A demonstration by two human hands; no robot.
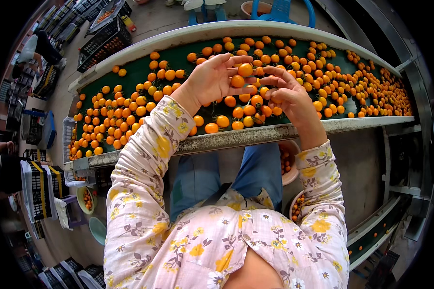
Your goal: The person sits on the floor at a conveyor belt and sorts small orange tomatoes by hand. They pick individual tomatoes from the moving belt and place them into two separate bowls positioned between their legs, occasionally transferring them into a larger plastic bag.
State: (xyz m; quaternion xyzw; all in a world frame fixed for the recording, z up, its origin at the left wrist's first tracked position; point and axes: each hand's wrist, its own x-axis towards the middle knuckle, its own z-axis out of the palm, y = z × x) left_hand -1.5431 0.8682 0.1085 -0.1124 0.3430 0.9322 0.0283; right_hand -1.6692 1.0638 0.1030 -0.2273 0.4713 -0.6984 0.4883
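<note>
Many orange cherry tomatoes (222,121) lie on a green conveyor belt (130,77) in front of me, packed most densely at the far right. My left hand (213,77) is over the middle of the belt, palm turned up, with orange cherry tomatoes (245,69) resting at its fingers. Just to its right, my right hand (285,92) has its fingers curled low over the belt. A tomato shows partly beneath those fingers, and I cannot tell whether they grip it.
The belt's worn near rail (235,140) runs above my knees. Bowls of tomatoes (292,173) stand below it at the right. A blue plastic chair (275,16) is beyond the far rail. Black crates (105,47) and a bending person (39,47) are at the left.
</note>
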